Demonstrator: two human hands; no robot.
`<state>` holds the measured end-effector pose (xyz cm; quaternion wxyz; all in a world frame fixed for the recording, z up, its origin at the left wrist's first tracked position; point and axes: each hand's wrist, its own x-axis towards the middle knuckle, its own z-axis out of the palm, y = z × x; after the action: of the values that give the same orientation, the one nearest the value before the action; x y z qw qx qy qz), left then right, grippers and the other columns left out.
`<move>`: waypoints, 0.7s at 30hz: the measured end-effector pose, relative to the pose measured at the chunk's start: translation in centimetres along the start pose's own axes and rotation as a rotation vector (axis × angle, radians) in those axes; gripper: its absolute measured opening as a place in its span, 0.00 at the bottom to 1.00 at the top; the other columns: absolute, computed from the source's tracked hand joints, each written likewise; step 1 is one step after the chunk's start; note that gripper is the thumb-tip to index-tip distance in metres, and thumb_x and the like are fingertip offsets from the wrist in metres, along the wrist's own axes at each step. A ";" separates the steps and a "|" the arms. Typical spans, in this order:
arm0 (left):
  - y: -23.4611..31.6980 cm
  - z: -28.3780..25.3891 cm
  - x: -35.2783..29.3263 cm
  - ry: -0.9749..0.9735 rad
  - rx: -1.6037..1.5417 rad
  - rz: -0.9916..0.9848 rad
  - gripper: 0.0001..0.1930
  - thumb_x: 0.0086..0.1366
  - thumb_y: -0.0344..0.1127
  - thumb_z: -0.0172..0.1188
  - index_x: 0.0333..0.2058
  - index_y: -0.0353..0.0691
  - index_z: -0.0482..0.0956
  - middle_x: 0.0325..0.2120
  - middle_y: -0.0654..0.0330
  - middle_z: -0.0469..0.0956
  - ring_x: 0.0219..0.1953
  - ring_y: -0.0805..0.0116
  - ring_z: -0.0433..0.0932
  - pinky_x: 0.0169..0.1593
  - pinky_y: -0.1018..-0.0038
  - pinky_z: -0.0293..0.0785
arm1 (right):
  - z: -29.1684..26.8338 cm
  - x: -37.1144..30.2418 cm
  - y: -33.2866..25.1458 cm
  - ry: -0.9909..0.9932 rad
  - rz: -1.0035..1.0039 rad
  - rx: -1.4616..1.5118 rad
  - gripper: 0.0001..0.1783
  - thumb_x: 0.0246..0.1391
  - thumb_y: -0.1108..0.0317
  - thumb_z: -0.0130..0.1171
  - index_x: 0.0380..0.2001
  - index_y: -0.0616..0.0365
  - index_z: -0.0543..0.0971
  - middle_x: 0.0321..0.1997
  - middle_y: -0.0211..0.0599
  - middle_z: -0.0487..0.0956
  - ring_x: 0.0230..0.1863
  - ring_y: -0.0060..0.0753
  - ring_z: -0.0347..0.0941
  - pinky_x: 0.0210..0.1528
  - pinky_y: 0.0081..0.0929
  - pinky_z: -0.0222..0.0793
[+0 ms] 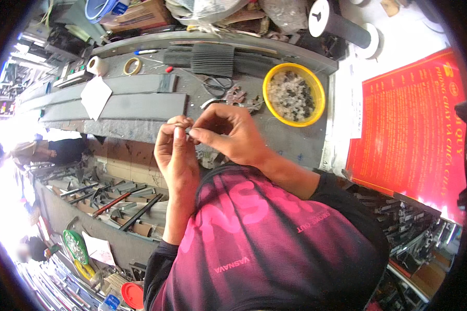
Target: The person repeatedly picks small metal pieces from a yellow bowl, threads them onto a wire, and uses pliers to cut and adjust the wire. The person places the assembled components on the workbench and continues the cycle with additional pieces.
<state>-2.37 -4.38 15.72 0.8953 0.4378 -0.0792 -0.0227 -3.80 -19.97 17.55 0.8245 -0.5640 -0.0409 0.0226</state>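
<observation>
The left hand (179, 160) and right hand (236, 136) are held before scissors (216, 85), which are laid on the bench (288, 139) between strips (145, 107) at left and a bowl (319, 92) at right.

Glare (8, 122) floods the left side, with a red poster (407, 135) right of the grey workbench (307, 141).

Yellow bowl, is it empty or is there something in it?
Not empty: inside the yellow bowl, small pale and dark pieces cover the bottom. How deep they lie, I can't tell.
</observation>
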 end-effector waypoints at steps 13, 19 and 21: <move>-0.7 -0.5 0.3 -0.054 -0.093 -0.117 0.05 0.77 0.31 0.60 0.43 0.36 0.79 0.55 0.52 0.78 0.59 0.62 0.77 0.67 0.62 0.71 | -0.8 0.0 0.2 -0.030 0.017 -0.060 0.05 0.62 0.77 0.70 0.38 0.62 0.82 0.36 0.26 0.84 0.38 0.14 0.78 0.42 0.18 0.76; -0.5 0.0 0.2 -0.034 -0.067 -0.131 0.02 0.75 0.28 0.61 0.41 0.37 0.78 0.51 0.55 0.76 0.55 0.67 0.75 0.60 0.70 0.72 | -1.0 0.0 0.2 -0.022 0.027 -0.055 0.05 0.62 0.76 0.69 0.38 0.62 0.82 0.35 0.25 0.82 0.36 0.13 0.77 0.39 0.17 0.74; -0.6 0.0 0.3 -0.035 -0.082 -0.126 0.02 0.75 0.27 0.62 0.40 0.37 0.78 0.51 0.54 0.76 0.55 0.66 0.75 0.61 0.70 0.71 | -1.1 0.0 0.2 -0.030 0.032 -0.060 0.05 0.62 0.76 0.69 0.37 0.61 0.81 0.34 0.24 0.82 0.36 0.12 0.77 0.38 0.17 0.73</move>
<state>-2.08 -4.78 15.31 0.9077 0.4045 -0.0659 -0.0898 -3.74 -20.89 16.98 0.8059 -0.5888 -0.0449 0.0429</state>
